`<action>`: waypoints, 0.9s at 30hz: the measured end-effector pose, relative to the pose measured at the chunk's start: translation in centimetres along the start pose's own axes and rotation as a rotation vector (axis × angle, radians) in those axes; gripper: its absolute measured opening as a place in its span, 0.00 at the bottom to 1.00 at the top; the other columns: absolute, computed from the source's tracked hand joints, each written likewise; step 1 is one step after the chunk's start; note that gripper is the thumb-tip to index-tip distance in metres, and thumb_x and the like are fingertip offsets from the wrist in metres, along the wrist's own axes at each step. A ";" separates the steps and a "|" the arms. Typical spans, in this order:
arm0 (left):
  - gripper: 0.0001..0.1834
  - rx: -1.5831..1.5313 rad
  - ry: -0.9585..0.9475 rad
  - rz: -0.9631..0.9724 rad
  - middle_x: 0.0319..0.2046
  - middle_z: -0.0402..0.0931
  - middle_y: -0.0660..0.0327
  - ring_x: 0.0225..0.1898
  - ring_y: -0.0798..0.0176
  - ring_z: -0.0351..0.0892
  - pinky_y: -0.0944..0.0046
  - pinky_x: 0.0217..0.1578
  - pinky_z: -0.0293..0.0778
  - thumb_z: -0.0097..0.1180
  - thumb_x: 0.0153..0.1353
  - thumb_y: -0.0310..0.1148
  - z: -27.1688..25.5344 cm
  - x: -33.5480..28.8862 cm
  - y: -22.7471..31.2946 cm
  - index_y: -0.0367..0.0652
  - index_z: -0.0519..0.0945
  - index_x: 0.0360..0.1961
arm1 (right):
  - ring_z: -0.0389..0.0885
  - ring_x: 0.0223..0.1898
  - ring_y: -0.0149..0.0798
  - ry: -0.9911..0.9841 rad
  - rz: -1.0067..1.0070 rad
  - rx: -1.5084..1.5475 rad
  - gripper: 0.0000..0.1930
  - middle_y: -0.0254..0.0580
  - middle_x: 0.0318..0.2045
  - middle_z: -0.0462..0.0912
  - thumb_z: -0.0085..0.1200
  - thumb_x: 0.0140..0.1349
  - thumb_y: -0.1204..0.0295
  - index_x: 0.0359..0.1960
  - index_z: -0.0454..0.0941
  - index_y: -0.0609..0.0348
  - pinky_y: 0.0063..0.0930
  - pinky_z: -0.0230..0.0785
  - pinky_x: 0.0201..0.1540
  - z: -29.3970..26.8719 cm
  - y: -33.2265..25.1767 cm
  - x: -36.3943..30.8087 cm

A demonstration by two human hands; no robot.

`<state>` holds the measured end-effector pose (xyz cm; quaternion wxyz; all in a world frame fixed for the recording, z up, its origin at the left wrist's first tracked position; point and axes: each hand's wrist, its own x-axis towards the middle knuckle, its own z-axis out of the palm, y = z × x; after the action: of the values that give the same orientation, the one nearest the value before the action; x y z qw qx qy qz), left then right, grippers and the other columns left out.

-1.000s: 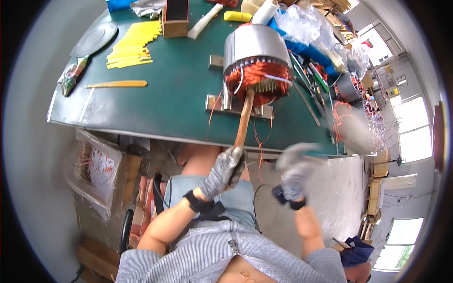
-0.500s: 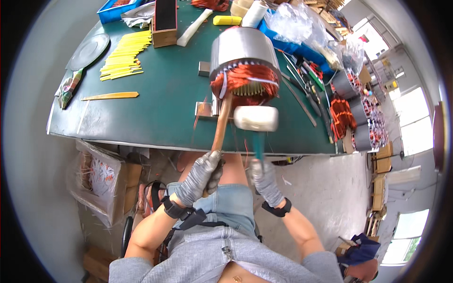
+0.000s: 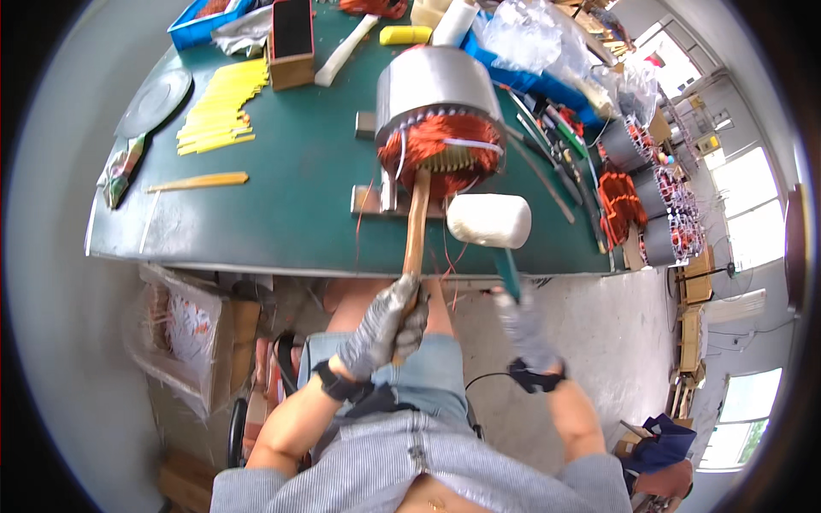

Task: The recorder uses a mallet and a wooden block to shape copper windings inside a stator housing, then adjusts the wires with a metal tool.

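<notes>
Left hand (image 3: 386, 329) clenches a wooden stick (image 3: 416, 227) at the motor stator (image 3: 440, 90); right hand (image 3: 527, 332) grips a white-headed mallet (image 3: 489, 221) by the workbench's (image 3: 282, 218) near edge.

Electric-motor workshop: green workbench (image 3: 295, 209), copper-wound stator (image 3: 438, 90), white-headed mallet (image 3: 489, 221), hand tools (image 3: 565, 181), more stators (image 3: 657, 243) at right

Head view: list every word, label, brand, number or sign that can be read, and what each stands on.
None can be read.
The mallet, stick and stator show no legible marks.
Any print on the yellow block or bags is too small or blurred to read.
</notes>
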<state>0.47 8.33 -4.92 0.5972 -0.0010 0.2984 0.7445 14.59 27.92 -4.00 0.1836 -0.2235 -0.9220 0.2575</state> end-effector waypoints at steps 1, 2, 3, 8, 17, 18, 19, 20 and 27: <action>0.23 -0.058 -0.008 -0.024 0.14 0.59 0.70 0.10 0.76 0.54 0.74 0.09 0.53 0.43 0.63 0.58 0.3 -0.2 0.4 0.47 0.68 0.33 | 0.73 0.24 0.32 -0.102 0.268 0.172 0.05 0.38 0.23 0.75 0.53 0.55 0.73 0.32 0.73 0.56 0.32 0.64 0.26 -4.4 -3.0 2.6; 0.23 0.101 0.016 0.036 0.15 0.60 0.69 0.10 0.76 0.55 0.75 0.09 0.53 0.43 0.64 0.57 0.6 -1.2 0.5 0.46 0.68 0.34 | 0.73 0.23 0.33 -0.047 -0.068 0.014 0.04 0.38 0.23 0.75 0.52 0.57 0.73 0.32 0.73 0.57 0.32 0.64 0.26 -7.6 -5.8 4.3; 0.23 0.248 -0.014 0.089 0.15 0.61 0.69 0.09 0.76 0.55 0.75 0.09 0.54 0.43 0.64 0.57 1.5 -1.9 0.6 0.46 0.68 0.34 | 0.71 0.21 0.33 0.175 -0.067 0.087 0.03 0.37 0.24 0.74 0.52 0.58 0.73 0.32 0.72 0.57 0.27 0.64 0.23 -9.8 -4.6 3.8; 0.22 0.111 0.059 0.041 0.14 0.60 0.70 0.08 0.77 0.52 0.74 0.07 0.51 0.43 0.64 0.56 -1.3 0.0 1.2 0.46 0.68 0.34 | 0.62 0.16 0.25 0.195 -0.184 1.133 0.12 0.28 0.18 0.66 0.48 0.64 0.57 0.33 0.71 0.52 0.20 0.55 0.16 -7.2 -7.1 5.6; 0.17 0.656 0.290 0.305 0.17 0.66 0.67 0.12 0.73 0.65 0.73 0.12 0.62 0.52 0.63 0.47 0.2 -5.1 0.7 0.43 0.68 0.38 | 0.66 0.17 0.20 0.104 0.330 0.747 0.08 0.28 0.21 0.71 0.53 0.58 0.70 0.36 0.72 0.60 0.17 0.63 0.20 -1.7 -0.4 0.2; 0.17 0.864 0.348 0.595 0.20 0.68 0.65 0.14 0.70 0.68 0.71 0.14 0.66 0.52 0.62 0.46 0.2 -4.5 1.9 0.44 0.69 0.40 | 0.66 0.17 0.20 0.123 0.349 0.723 0.10 0.28 0.20 0.70 0.55 0.57 0.69 0.37 0.72 0.60 0.17 0.62 0.20 -2.2 -1.9 2.0; 0.18 1.066 0.405 0.892 0.23 0.71 0.63 0.16 0.68 0.72 0.70 0.17 0.69 0.53 0.61 0.46 0.3 -3.6 3.4 0.45 0.69 0.42 | 0.65 0.16 0.19 0.137 0.365 0.702 0.11 0.27 0.19 0.70 0.57 0.56 0.69 0.37 0.71 0.60 0.16 0.62 0.19 -2.2 -2.9 3.6; 0.20 1.400 0.481 1.152 0.29 0.73 0.59 0.21 0.61 0.76 0.65 0.21 0.73 0.56 0.58 0.45 1.8 -2.4 6.5 0.44 0.68 0.44 | 0.66 0.16 0.20 0.179 0.345 0.697 0.13 0.28 0.20 0.71 0.58 0.55 0.69 0.38 0.71 0.61 0.17 0.62 0.19 -1.6 -3.2 5.3; 0.31 2.314 0.831 0.963 0.52 0.71 0.50 0.35 0.50 0.81 0.56 0.34 0.77 0.62 0.48 0.38 10.9 6.5 15.7 0.46 0.68 0.55 | 0.71 0.18 0.24 0.255 0.223 0.792 0.18 0.33 0.22 0.74 0.63 0.50 0.74 0.39 0.68 0.62 0.19 0.65 0.20 5.3 -5.3 15.9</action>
<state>-11.45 17.26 8.68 -0.2051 0.3852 0.8885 0.1418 -2.77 29.80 -1.71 0.3388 -0.2641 -0.6919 0.5803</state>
